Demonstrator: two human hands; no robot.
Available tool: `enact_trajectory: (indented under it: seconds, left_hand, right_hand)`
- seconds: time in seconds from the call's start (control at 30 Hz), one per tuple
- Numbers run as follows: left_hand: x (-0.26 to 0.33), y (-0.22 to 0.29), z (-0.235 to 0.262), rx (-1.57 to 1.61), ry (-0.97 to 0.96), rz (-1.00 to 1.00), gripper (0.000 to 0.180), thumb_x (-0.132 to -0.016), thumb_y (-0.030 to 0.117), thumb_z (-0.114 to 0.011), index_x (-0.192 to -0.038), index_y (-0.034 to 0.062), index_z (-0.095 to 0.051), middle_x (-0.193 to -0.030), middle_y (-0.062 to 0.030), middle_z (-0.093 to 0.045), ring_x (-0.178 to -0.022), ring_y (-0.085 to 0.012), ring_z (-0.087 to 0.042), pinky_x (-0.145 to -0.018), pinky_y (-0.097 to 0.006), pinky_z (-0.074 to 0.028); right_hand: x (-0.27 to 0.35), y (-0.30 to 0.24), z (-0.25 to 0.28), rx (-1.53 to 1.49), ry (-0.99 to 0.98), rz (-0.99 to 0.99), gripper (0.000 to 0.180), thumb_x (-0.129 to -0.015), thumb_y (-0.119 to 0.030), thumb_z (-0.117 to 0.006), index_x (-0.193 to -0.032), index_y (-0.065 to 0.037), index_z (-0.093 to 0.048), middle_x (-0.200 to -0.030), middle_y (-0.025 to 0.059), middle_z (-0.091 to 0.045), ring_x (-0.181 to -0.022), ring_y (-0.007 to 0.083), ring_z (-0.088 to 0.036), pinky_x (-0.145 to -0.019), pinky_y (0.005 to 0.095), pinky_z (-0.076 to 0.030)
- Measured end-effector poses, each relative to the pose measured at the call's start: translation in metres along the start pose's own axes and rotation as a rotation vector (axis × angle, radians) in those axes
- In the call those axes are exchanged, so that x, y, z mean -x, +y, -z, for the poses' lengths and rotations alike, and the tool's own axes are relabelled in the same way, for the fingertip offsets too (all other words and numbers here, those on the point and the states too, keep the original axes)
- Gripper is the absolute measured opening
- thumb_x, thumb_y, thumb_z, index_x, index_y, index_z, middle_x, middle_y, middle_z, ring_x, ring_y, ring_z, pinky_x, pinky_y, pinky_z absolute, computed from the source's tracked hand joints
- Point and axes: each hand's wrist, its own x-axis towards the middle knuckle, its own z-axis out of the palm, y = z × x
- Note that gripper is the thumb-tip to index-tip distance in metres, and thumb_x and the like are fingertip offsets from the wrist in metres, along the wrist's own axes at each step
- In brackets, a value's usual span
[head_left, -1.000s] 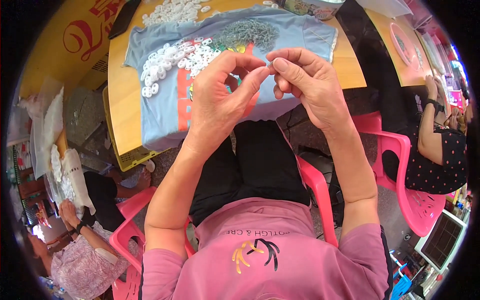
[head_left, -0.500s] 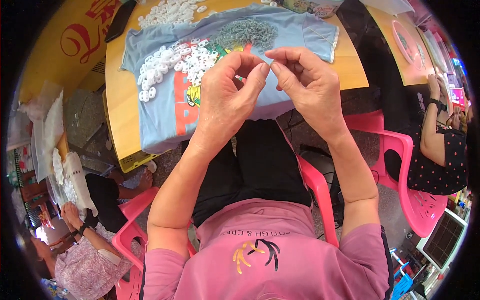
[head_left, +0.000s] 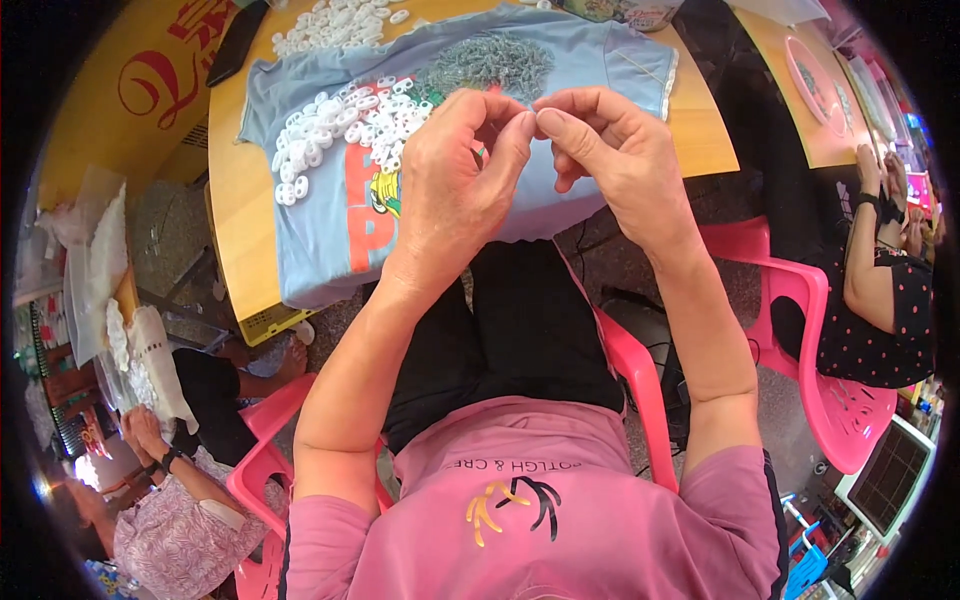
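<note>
My left hand [head_left: 465, 170] and my right hand [head_left: 615, 155] meet at the fingertips above the near part of a light blue T-shirt [head_left: 320, 235] spread on the table. Thumb and forefinger of each are pinched together; whatever lies between them is too small or hidden to make out. Left of my hands a heap of small white oval plastic pieces [head_left: 335, 125] with holes rests on the shirt. Beyond my fingers lies a pile of small grey-green pieces [head_left: 490, 65], too fine to name.
More white pieces [head_left: 335, 25] lie on the wooden table [head_left: 240, 240] at the back, near a dark flat object [head_left: 237, 45]. A tin-like container [head_left: 640, 12] stands at the far edge. People sit left and right; pink chairs [head_left: 815, 400] flank me.
Both hands stay close together and have shifted slightly upward. The fingertips press closer, and the right hand's fingers have turned a little.
</note>
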Motion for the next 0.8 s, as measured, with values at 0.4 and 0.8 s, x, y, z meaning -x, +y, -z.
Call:
enact_trajectory:
  seconds: [0.4,0.8]
  left_hand:
    - [-0.022,-0.01,0.062,-0.298,-0.186,-0.105,0.013,-0.085,0.01,-0.065,-0.093,0.0,-0.066,-0.081,-0.0096,-0.064,-0.073,-0.0217,-0.06,-0.068,-0.033,-0.048]
    - [-0.018,-0.027,0.06,-0.73,-0.332,-0.466,0.012,-0.085,0.017,-0.065,-0.087,0.0052,-0.065,-0.084,-0.0097,-0.056,-0.087,-0.0301,-0.056,-0.076,-0.041,-0.046]
  right_hand:
    - [-0.005,0.01,0.019,-0.014,0.038,0.128,0.02,-0.093,-0.015,-0.064,-0.104,0.001,-0.064,-0.091,0.0077,-0.067,-0.066,0.007,-0.057,-0.063,0.0232,-0.051]
    - [0.011,0.015,0.018,-0.055,0.011,0.019,0.02,-0.094,-0.016,-0.064,-0.105,0.001,-0.064,-0.091,0.0061,-0.066,-0.068,0.0065,-0.057,-0.065,0.0233,-0.052]
